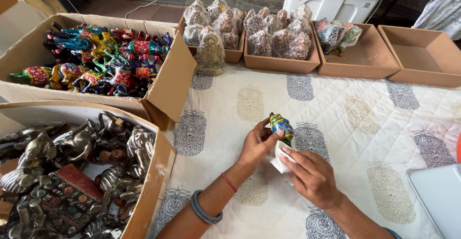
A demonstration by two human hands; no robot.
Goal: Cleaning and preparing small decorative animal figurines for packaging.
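A small painted figurine (281,126), glossy green and blue with yellow and red patterning, is held upright just above the middle of the surface (365,124), which is covered by a cream cloth printed with grey and tan motifs. The left hand (258,143) pinches the figurine from the side, thumb and fingertips closed on its body. The right hand (312,177) grips a folded piece of white paper or cloth (280,158) pressed against the figurine's lower part; whether it is wiping or wrapping cannot be told.

To the left, an open cardboard box (168,88) is packed with many more brightly painted figurines (103,59) of the same kind, lying loose and bare. Nearer on the left, a second cardboard box (156,181) holds dark metal elephant figures (72,172), also bare.

Along the far edge stand shallow brown trays. Two of them (281,64) are full of figurines sealed in clear plastic wrap (273,32), and one wrapped piece (210,54) stands on the cloth beside them. The next tray (360,61) holds only a few wrapped colourful pieces (336,32), and the last tray (425,56) holds nothing.

Judging from this, a good share of pieces is already bagged, while both boxes of bare figures remain to be handled, so the work looks well short of finished.
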